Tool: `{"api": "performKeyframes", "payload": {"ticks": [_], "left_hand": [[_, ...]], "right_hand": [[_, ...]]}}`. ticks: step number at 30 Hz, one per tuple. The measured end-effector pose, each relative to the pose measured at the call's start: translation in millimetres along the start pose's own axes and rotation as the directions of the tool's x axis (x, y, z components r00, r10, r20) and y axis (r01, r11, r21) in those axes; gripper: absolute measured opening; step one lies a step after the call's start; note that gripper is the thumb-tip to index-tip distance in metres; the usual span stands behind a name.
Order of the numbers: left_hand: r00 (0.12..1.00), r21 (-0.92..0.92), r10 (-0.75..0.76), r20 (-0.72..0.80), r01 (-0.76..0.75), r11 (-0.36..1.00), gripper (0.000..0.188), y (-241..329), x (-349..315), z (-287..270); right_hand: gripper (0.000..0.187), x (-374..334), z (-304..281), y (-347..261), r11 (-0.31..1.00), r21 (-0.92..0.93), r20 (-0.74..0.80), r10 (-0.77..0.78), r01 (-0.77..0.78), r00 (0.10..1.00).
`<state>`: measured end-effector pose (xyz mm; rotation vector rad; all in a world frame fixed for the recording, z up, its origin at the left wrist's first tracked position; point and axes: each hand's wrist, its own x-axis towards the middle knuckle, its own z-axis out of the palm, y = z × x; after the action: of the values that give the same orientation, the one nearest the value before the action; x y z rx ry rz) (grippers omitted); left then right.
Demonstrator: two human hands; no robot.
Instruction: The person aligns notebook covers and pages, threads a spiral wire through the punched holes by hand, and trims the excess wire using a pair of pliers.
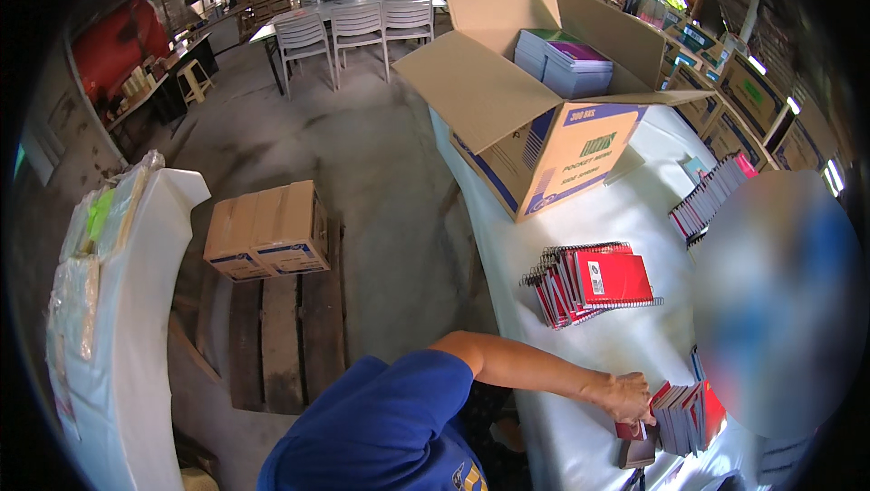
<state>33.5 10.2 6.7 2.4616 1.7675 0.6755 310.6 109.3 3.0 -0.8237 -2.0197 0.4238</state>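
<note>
My left arm, in a blue sleeve, reaches across the white-covered table (553,391). At its near right part my left hand (630,398) is closed, fingers curled down over a small red notebook (632,430). Right beside that hand a row of notebooks (678,423) stands on edge, pages showing, with red covers at its right end. Beyond my forearm lies a fanned pile of red spiral notebooks (612,278). Another row of spiral notebooks (711,197) is farther back, partly hidden by a large blurred patch. My right hand does not show.
An open carton (580,160) with stacked notebooks (562,65) inside stands at the table's far end. On the left, a closed carton (267,230) rests on a wooden pallet (283,346) beside another covered table (168,246). Chairs (355,24) and more cartons (752,92) stand farther back.
</note>
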Motion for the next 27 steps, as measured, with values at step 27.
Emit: {"api": "performKeyframes", "payload": {"ticks": [27], "left_hand": [[0.989, 0.093, -0.105, 0.105, 0.095, 0.991, 0.047, -1, 0, -15]], "right_hand": [[0.018, 30, 25, -66, 0.972, 0.101, 0.452, 0.145, -0.212, 0.88]]}}
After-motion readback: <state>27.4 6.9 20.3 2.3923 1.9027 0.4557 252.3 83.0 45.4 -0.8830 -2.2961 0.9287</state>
